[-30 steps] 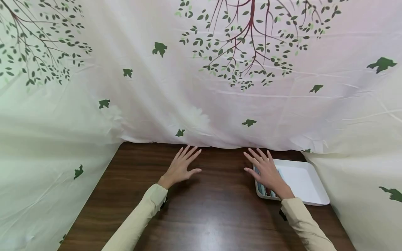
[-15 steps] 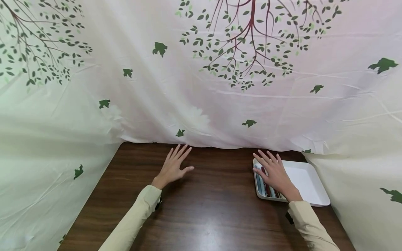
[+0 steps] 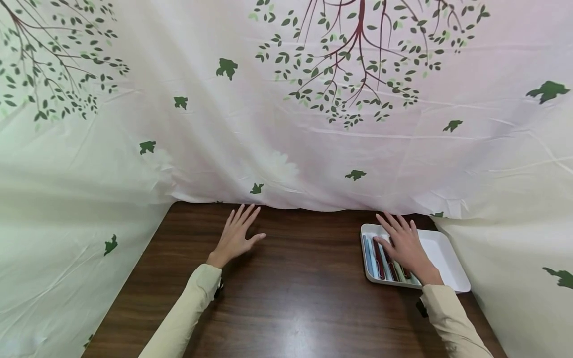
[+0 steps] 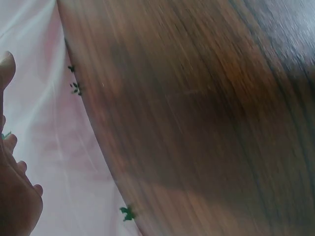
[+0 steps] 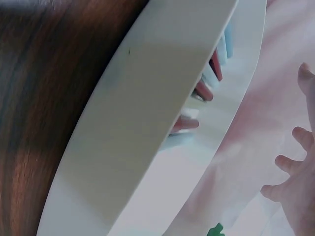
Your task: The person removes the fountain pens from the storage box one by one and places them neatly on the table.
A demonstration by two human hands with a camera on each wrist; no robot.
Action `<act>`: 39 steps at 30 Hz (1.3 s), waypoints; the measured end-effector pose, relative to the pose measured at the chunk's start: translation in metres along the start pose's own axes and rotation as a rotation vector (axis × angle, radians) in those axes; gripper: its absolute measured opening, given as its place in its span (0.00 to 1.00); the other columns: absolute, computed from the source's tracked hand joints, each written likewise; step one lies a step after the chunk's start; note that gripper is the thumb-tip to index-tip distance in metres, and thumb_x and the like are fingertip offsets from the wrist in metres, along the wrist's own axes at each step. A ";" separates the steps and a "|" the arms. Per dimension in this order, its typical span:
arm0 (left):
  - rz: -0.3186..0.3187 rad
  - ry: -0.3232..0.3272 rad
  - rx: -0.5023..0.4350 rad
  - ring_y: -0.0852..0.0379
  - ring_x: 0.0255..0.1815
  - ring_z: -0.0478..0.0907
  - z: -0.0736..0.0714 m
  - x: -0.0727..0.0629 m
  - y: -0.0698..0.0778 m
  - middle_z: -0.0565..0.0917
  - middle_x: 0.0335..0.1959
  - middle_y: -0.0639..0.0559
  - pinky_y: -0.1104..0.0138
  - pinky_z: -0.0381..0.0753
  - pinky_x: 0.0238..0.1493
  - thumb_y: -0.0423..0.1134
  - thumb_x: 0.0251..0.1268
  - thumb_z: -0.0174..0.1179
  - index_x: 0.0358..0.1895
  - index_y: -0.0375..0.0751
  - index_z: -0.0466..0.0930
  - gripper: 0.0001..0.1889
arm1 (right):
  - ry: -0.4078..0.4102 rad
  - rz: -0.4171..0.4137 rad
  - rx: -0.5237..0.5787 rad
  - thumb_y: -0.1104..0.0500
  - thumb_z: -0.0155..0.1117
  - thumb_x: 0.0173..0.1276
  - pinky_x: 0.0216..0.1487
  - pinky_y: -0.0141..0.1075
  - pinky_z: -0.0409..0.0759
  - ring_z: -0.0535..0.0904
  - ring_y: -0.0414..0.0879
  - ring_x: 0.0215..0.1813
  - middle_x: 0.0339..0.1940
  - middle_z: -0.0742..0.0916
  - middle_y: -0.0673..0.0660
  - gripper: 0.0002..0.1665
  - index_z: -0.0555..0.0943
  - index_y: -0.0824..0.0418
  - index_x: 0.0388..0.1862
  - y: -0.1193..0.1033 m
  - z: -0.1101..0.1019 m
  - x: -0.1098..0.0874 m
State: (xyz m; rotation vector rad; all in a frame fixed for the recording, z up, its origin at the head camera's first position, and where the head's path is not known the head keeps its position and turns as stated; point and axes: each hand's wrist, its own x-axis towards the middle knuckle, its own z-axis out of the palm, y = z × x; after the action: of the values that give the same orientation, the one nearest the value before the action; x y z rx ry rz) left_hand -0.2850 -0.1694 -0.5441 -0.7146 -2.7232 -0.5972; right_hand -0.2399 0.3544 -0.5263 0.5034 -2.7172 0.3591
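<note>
My left hand (image 3: 235,238) is spread flat above the left part of the dark wooden table (image 3: 295,278), fingers straight and holding nothing. My right hand (image 3: 405,246), also with straight spread fingers, hovers over a white shallow tray (image 3: 443,256) on the right and covers its middle. Inside the tray's left half lies a row of slim pen-like sticks (image 3: 379,261), light blue, dark red and pale green. From the right wrist, the tray wall (image 5: 133,83) hides most of the sticks, with only the stick ends (image 5: 204,91) showing above it; the right fingertips (image 5: 289,164) stand apart from them.
A white cloth (image 3: 286,124) printed with trees and green birds hangs behind the table and along both sides. Its lower edge meets the table's far edge (image 3: 313,211). The tray's right side lies close to the right-hand cloth (image 3: 528,238).
Both hands have moved apart, the left one leftward and the right one rightward across the tray. More of the sticks now shows. The tray has stayed in place.
</note>
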 end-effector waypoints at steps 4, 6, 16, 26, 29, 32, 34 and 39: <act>-0.024 0.002 0.001 0.41 0.88 0.41 -0.001 -0.003 -0.008 0.53 0.87 0.47 0.40 0.41 0.84 0.58 0.73 0.64 0.86 0.50 0.52 0.45 | 0.016 0.016 0.000 0.52 0.71 0.72 0.72 0.79 0.48 0.59 0.75 0.78 0.80 0.69 0.70 0.45 0.64 0.53 0.84 0.006 -0.001 -0.003; -0.033 0.009 -0.002 0.41 0.88 0.42 -0.002 -0.004 -0.011 0.54 0.86 0.45 0.39 0.41 0.84 0.58 0.73 0.64 0.86 0.49 0.53 0.45 | 0.021 0.028 -0.009 0.53 0.71 0.72 0.71 0.79 0.49 0.59 0.75 0.77 0.79 0.69 0.71 0.45 0.63 0.54 0.84 0.010 -0.002 -0.003; -0.077 0.035 0.006 0.36 0.86 0.44 -0.006 -0.007 -0.024 0.56 0.85 0.42 0.36 0.44 0.82 0.57 0.72 0.65 0.85 0.45 0.56 0.45 | -0.010 0.119 -0.026 0.54 0.67 0.76 0.68 0.81 0.49 0.58 0.78 0.75 0.76 0.67 0.76 0.45 0.58 0.59 0.85 0.028 -0.009 -0.009; -0.103 0.023 -0.072 0.37 0.87 0.44 -0.009 -0.006 -0.022 0.56 0.85 0.41 0.36 0.43 0.82 0.58 0.73 0.64 0.85 0.48 0.54 0.45 | 0.085 0.136 -0.065 0.60 0.71 0.71 0.62 0.80 0.59 0.63 0.81 0.69 0.73 0.70 0.78 0.46 0.61 0.63 0.82 0.053 -0.013 -0.022; -0.097 0.019 -0.072 0.38 0.87 0.43 -0.007 -0.005 -0.020 0.55 0.86 0.41 0.36 0.43 0.82 0.58 0.73 0.64 0.86 0.48 0.53 0.45 | 0.111 0.127 -0.077 0.62 0.72 0.69 0.59 0.78 0.63 0.66 0.80 0.67 0.71 0.72 0.79 0.46 0.62 0.65 0.81 0.059 -0.015 -0.023; -0.094 0.017 -0.066 0.38 0.87 0.43 -0.005 -0.005 -0.020 0.55 0.86 0.42 0.36 0.44 0.82 0.58 0.73 0.63 0.85 0.48 0.53 0.45 | 0.119 0.126 -0.078 0.64 0.73 0.67 0.57 0.77 0.66 0.68 0.81 0.65 0.69 0.72 0.81 0.46 0.62 0.68 0.80 0.063 -0.017 -0.026; -0.095 0.015 -0.072 0.40 0.87 0.43 -0.005 -0.004 -0.019 0.55 0.86 0.42 0.38 0.43 0.83 0.58 0.73 0.63 0.86 0.48 0.53 0.45 | 0.110 0.138 -0.068 0.65 0.73 0.67 0.56 0.77 0.66 0.69 0.81 0.64 0.68 0.72 0.82 0.46 0.62 0.69 0.80 0.064 -0.019 -0.029; -0.086 0.000 -0.100 0.41 0.88 0.41 -0.004 -0.001 -0.015 0.53 0.87 0.44 0.40 0.40 0.84 0.59 0.74 0.63 0.86 0.50 0.51 0.45 | 0.066 0.213 -0.032 0.65 0.70 0.71 0.50 0.78 0.65 0.67 0.83 0.65 0.70 0.69 0.83 0.47 0.57 0.67 0.83 0.070 -0.022 -0.036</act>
State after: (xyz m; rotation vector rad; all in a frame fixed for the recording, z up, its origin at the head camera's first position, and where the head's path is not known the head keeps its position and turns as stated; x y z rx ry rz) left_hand -0.2912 -0.1839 -0.5457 -0.6225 -2.7515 -0.7572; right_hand -0.2293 0.4349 -0.5325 0.1896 -2.7129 0.3795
